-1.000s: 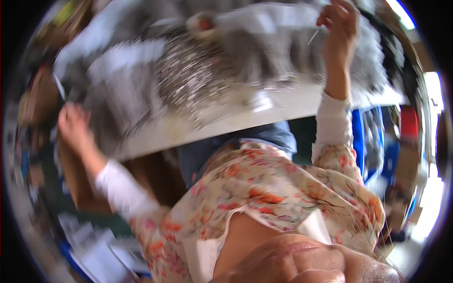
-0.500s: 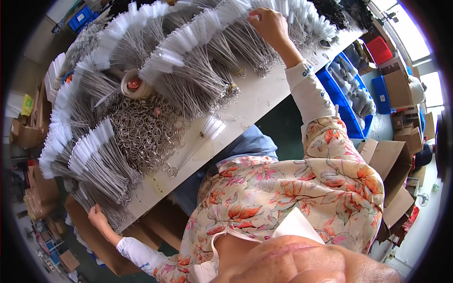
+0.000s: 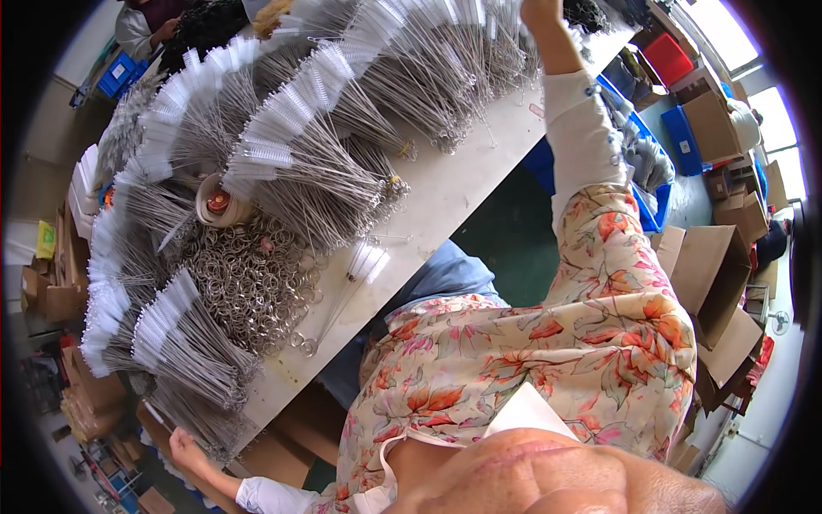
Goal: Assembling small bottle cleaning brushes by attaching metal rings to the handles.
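We are stretching both hands across the bench [image 3: 479, 193]: left hand [image 3: 184, 447] closing around light, springy wire brushes [image 3: 193, 403] by their twisted stems; right hand [image 3: 541, 10], grip hidden

Right hand [image 3: 541, 12] among wire brushes [image 3: 300, 163], left hand [image 3: 184, 447] at table [image 3: 462, 184] edge

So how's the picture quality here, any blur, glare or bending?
Head view: sharp, no motion blur; strong fisheye bending curves the white table edge and leaves black corners; bright window glare at upper right washes out detail there; the thin wire brushes with white bristles are evenly lit; the very near skin-toned shape at the bottom is soft.
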Available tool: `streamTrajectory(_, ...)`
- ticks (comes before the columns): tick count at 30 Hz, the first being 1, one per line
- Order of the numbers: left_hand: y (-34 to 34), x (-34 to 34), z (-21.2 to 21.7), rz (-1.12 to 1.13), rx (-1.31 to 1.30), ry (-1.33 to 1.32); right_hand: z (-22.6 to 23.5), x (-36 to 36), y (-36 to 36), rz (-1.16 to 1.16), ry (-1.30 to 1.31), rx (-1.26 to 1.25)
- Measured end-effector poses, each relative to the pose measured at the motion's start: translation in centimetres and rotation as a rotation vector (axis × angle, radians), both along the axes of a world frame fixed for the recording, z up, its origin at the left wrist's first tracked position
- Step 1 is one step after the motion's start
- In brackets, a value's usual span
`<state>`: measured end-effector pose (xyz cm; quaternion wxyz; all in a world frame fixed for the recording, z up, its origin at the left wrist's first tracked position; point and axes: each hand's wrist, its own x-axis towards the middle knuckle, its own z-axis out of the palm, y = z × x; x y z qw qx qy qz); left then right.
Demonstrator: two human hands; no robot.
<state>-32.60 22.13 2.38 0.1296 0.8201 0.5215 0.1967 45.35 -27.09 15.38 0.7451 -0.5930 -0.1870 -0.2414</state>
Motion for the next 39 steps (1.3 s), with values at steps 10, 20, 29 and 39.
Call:
streamTrajectory(10, -7.1, 4.4, 1.0, 0.168, 0.127, -0.212, -1.2, 6.3, -0.3, -0.465, 0.067, -1.457)
streamTrajectory(20, -15.3, 13.6, 6.1, 0.062, -0.172, -1.293, 2.3, 4.9, 0.6, -0.688, -0.442, -0.952)
streamTrajectory(29, -18.6, 19.0, 5.3, -0.049, -0.284, -1.055, -4.1, 12.8, -1.7, -0.433, 0.04, -1.464)
streamTrajectory(39, -21.6, 23.4, 5.0, -0.286, -0.404, -1.015, 1.4, 12.4, -5.8, 0.433, 0.0, -0.608)
